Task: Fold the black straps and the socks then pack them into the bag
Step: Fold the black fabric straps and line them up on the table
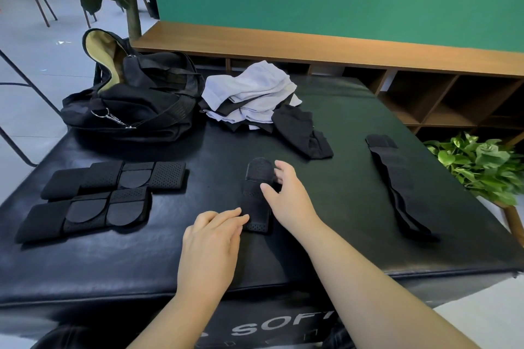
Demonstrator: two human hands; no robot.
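Fingers of the right hand point(286, 195) curled around the folded strap's point(256, 193) far end; the left hand point(212, 238) lay flat, fingertips pressing its near end onto the tabletop point(340, 207).

We see bare surface point(348, 156) between the folded strap point(256, 195) under our hands and the long unfolded strap point(397, 184) at the right, so a hand could pass there. Left of the folded strap, open surface runs to the two flattened straps point(93, 198), which take up the near-left area. The near edge in front of our left hand point(211, 238) and right hand point(289, 198) is free. The way to the bag point(136, 99) at the far left is open straight ahead-left, but the pile of light and dark clothes point(252, 96) lies just beside it, touching its right side, and the black socks point(304, 132) lie just beyond the folded strap.
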